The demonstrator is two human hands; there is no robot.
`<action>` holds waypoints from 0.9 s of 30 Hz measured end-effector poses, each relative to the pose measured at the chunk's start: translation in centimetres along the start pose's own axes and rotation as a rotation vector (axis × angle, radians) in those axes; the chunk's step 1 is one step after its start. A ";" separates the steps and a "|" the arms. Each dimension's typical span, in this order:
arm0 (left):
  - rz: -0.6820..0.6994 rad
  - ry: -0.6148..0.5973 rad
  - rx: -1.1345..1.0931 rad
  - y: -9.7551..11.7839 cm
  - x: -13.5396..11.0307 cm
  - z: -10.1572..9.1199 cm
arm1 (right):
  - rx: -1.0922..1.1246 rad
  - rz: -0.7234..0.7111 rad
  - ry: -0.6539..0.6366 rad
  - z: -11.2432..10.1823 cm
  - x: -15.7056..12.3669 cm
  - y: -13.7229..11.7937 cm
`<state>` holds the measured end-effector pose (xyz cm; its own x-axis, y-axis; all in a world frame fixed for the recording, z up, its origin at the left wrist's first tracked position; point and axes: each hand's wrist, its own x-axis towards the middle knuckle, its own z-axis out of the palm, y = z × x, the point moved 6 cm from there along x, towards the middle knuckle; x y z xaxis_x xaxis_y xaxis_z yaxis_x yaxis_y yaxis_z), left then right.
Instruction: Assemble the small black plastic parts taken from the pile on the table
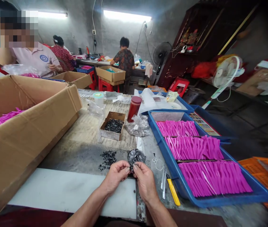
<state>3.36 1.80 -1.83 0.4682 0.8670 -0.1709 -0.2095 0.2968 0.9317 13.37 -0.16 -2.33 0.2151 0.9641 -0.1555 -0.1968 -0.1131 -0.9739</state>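
Note:
My left hand (117, 175) and my right hand (144, 179) meet over the near part of the table, thumbs and forefingers pinched together. Between the fingertips is a dark bit that seems to be the gathered end of a small black plastic bag (136, 155), which lies just beyond them. What the bag contains cannot be made out. To the left of it, small black parts (107, 159) are spread in a loose pile. Under my left forearm lies a white board (77, 189). A yellow-handled tool (173, 191), thin metal strips (163, 186) and a white loop of cord (157, 164) rest right of my right hand.
A blue tray (156, 140) of magenta strips flanks the right side. On the left stands a big cardboard box (37, 123). Farther back are a small box (110, 135) of black pieces, a bag of metal parts (137, 126) and a red canister (134, 108). Several people sit beyond.

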 end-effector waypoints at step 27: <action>0.001 -0.146 -0.015 0.0 -0.2 0.8 | 0.150 0.072 -0.164 0.5 0.0 -0.9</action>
<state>3.99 1.32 -1.53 0.5875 0.8002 -0.1205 -0.2227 0.3031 0.9266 13.12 0.09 -1.40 0.0398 0.9824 -0.1824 -0.3483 -0.1575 -0.9241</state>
